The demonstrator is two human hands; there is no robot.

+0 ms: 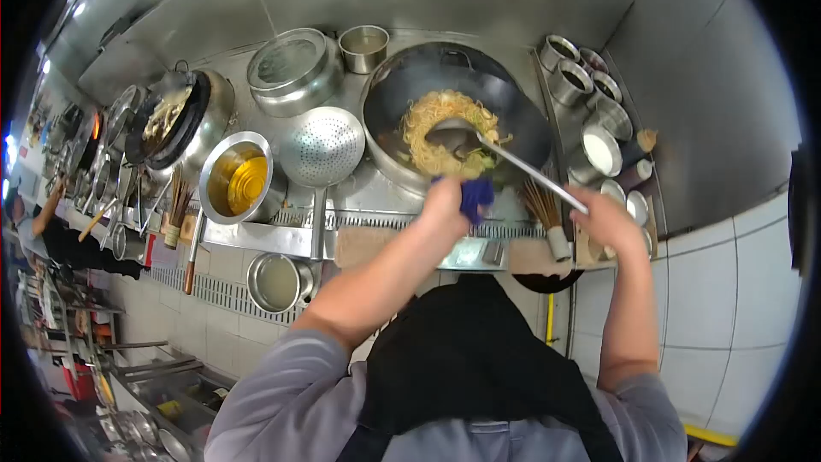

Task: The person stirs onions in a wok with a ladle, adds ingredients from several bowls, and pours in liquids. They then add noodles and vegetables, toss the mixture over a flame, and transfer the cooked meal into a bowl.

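My right hand [605, 219] is closed round the end of a long metal handle belonging to a ladle [522, 166]. The ladle's bowl rests among noodles [449, 111] with bits of green in a large black wok [389, 103]. Bunched in my left hand [443, 204] is a purple cloth [476, 198], pressed at the wok's near edge. Whether the fingers grip the rim through the cloth is hidden. Some steam rises over the wok.
Left of the wok are a perforated strainer [322, 147], a pot of yellow oil [245, 186] and a large lidded pot [295, 68]. Seasoning containers [601, 152] line the right side, near a bamboo brush [547, 214]. Another person [51, 222] stands at far left.
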